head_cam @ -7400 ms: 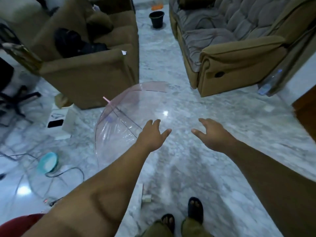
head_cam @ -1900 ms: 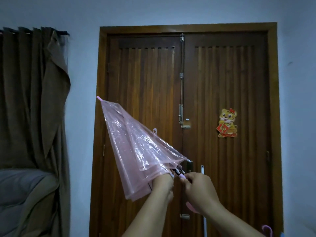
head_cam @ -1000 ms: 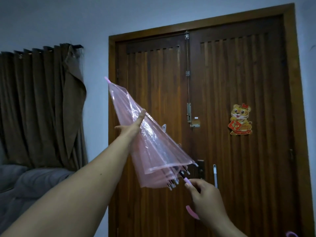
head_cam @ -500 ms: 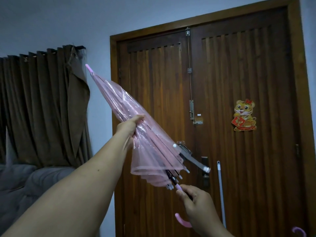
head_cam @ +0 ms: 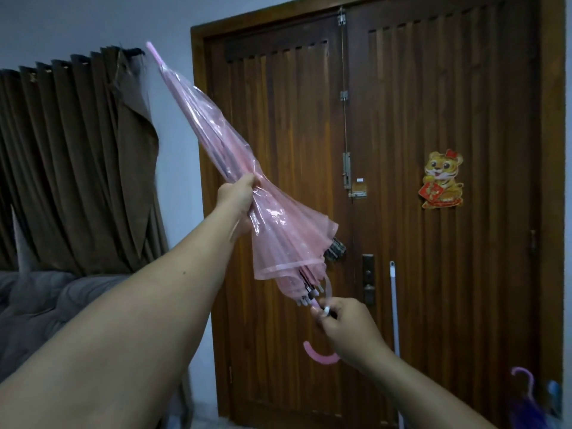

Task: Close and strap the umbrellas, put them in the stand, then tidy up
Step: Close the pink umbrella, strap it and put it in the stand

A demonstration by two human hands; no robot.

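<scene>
Overhead, L hand [head_cam: 236, 198] grips folded pink umbrella [head_cam: 247, 193] mid-canopy, tip tilted up-left; R hand [head_cam: 346, 323] pinches its strap [head_cam: 327, 291] nr shaft, above curved handle [head_cam: 320, 356].

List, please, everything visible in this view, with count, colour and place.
Umbrella: one, clear pink, folded, held slanting up to the left before the door.
Strap: one, pale pink, hanging loose by the rib tips.
Double door: one, dark brown wood, centre and right.
Tiger sticker: one, orange, on the right door leaf.
Pole: one, white, leaning against the door.
Curtain: one, brown, left.
Sofa: one, grey, lower left.
Other umbrellas: at least two, purple and blue, bottom right corner.
Left hand: grips the canopy.
Right hand: holds the shaft near the handle.
</scene>
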